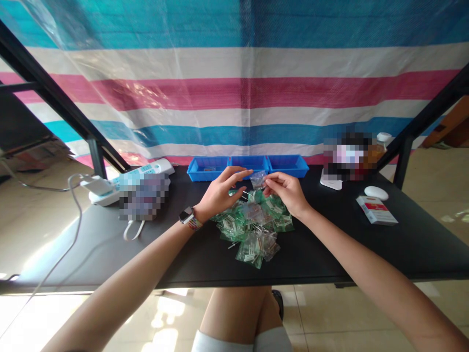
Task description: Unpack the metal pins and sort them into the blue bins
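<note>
My right hand (284, 189) pinches the edge of a small clear plastic bag (258, 179), held up above a heap of bags. Just left of it, my left hand (224, 189) has its thumb and fingers apart, with nothing seen in its grasp. Below both hands lies the pile of small green and clear plastic bags (252, 227), with thin metallic and whitish pieces inside. One loose screw-like piece (233, 245) sits at the pile's left edge. Behind the hands stand joined blue trays (287, 166); the left one holds a small item I cannot make out.
On the black table (183, 266), a white power strip (146, 171) with a plugged-in charger (95, 185) and cable is at left, beside a blurred item (144, 195). At right are a small box (376, 210), a white oval object (376, 193) and a bottle (383, 144). A striped sheet (220, 93) hangs behind.
</note>
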`<state>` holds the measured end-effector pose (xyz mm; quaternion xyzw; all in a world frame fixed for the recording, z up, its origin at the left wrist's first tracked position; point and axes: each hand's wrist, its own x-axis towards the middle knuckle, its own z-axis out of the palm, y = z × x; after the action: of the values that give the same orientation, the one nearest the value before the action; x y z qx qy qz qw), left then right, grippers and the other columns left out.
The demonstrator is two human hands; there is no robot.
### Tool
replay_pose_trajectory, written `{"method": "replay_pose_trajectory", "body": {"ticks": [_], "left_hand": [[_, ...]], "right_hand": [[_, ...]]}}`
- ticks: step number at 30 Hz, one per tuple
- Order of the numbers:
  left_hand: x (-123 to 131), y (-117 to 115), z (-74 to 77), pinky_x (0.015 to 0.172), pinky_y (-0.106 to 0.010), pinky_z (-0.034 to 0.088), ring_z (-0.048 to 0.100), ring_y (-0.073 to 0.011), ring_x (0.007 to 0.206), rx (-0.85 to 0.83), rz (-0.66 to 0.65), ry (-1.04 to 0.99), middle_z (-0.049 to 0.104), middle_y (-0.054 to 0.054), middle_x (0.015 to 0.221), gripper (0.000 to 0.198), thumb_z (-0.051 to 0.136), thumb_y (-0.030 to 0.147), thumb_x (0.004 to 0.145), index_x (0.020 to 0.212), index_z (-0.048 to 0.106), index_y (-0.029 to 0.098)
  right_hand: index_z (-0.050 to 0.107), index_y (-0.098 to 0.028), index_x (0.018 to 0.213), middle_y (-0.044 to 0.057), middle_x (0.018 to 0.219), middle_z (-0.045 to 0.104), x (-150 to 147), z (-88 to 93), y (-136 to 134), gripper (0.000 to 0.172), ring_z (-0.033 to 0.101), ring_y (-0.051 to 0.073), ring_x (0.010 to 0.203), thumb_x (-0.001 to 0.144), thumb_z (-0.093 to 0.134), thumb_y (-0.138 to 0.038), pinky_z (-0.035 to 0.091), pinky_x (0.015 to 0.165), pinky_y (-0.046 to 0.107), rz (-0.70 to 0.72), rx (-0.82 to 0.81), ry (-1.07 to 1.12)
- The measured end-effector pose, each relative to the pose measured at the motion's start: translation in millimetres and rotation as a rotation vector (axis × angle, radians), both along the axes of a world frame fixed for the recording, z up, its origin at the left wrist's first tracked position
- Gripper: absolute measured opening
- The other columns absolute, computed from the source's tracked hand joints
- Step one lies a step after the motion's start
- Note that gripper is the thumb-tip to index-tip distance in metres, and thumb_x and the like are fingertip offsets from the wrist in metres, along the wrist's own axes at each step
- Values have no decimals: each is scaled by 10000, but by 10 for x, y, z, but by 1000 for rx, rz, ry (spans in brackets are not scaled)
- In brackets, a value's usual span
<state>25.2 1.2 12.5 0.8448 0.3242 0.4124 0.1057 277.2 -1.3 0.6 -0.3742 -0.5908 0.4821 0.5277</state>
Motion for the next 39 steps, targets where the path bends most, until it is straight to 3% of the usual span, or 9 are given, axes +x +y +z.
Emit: {"method": "replay_pose_trajectory", "body": {"ticks": [5,11,15,19,23,28,32,35,39], "left_hand": [[11,-33,28,1040,-444,578,651,-282,1278,111,-10,51,647,-126,1424,298,732,345,1003,1296,749,297],[44,-51,51,989,-415,562,702,-232,1053,147,-50,10,784,-86,1122,146,662,300,1049,1115,773,233],[72,-34,13,854,-337,573,716,-196,892,35,36,-151,793,-58,940,170,665,343,1042,1037,771,209],[13,109,-3,699,-274,566,724,-170,748,-218,173,-478,788,-44,822,274,714,454,994,941,752,188],[-167,348,-7,609,-241,566,704,-145,652,-333,293,-796,771,-49,767,364,805,507,893,805,722,164],[-362,527,-26,641,-219,606,719,-112,646,-523,353,-1073,783,-66,809,289,842,386,866,845,699,136],[-414,532,-7,663,-229,632,771,-133,699,-590,331,-1163,811,-103,898,278,843,325,870,920,632,152],[-423,520,7,591,-218,607,770,-143,665,-615,320,-1154,814,-94,906,334,835,343,866,899,540,191],[-404,509,-13,517,-203,561,691,-116,538,-598,308,-1079,736,-2,727,306,776,363,863,842,511,211]], "right_hand": [[711,-236,1174,25,887,784,-41,24,-33,541,755,208,730,758,914,-515,664,723,372,55,-132,146],[750,-225,1178,13,870,775,-91,70,-93,529,758,193,720,742,923,-472,660,712,353,120,-182,211],[773,-203,1122,43,883,790,-68,102,-112,439,743,183,678,802,861,-490,615,643,321,129,-180,179],[779,-207,1090,35,837,781,-5,90,-102,311,714,185,680,854,789,-409,550,616,305,29,-44,-2],[800,-220,957,66,939,809,27,73,-103,114,736,247,886,906,715,-276,561,814,394,-37,272,-354],[807,-250,1047,70,1103,818,22,79,-145,196,687,301,1145,886,731,-168,501,1072,525,237,622,-583],[793,-244,1157,89,1166,799,24,62,-167,321,655,318,1211,842,818,-191,496,1096,551,332,632,-648],[803,-245,1129,83,1124,806,21,47,-164,268,682,299,1141,866,820,-194,517,1056,533,326,620,-662],[821,-254,1057,68,1056,822,8,47,-154,158,713,276,1064,909,804,-205,543,1005,495,317,627,-608]]}}
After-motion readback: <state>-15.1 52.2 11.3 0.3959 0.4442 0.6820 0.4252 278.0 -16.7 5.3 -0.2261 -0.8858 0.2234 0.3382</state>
